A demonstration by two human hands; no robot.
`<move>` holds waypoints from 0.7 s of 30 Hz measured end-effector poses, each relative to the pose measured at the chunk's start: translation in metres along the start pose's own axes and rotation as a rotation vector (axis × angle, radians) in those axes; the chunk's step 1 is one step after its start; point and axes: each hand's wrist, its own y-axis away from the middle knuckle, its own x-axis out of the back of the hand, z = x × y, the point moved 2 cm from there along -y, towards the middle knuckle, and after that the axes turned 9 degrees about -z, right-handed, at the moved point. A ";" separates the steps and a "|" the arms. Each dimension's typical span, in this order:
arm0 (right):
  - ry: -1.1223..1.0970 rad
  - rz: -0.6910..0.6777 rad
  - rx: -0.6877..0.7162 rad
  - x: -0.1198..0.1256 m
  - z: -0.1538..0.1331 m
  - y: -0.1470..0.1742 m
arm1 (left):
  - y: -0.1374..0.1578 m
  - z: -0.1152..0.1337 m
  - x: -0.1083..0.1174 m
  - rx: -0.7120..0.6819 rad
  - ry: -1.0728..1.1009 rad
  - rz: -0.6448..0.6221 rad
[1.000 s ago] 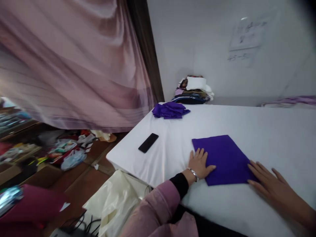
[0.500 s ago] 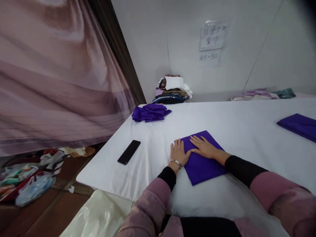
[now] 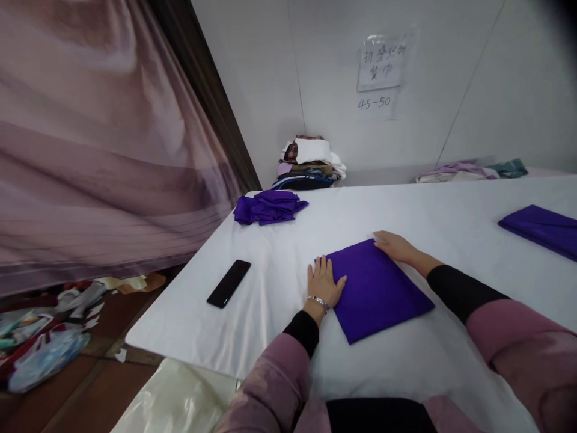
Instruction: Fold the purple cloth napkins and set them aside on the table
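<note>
A folded purple cloth napkin lies as a flat square on the white table, turned at an angle to me. My left hand rests flat on its left corner, fingers spread and thumb out to the side. At the far corner is my right hand, its thumb and fingertips drawn together at the cloth's edge. How firmly they grip the corner is hard to see.
Crumpled purple cloth lies at the table's far left corner, another folded purple cloth at the right. A black phone lies left of my hands. Behind the table are a clothes stack and a wall sign.
My right hand has slid off the middle of the napkin to its far corner, uncovering the right side. My left hand stays on the left corner. The view has shifted slightly.
</note>
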 end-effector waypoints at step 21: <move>-0.215 -0.246 -0.025 0.027 -0.010 -0.035 | 0.006 0.009 0.020 -0.067 0.102 -0.036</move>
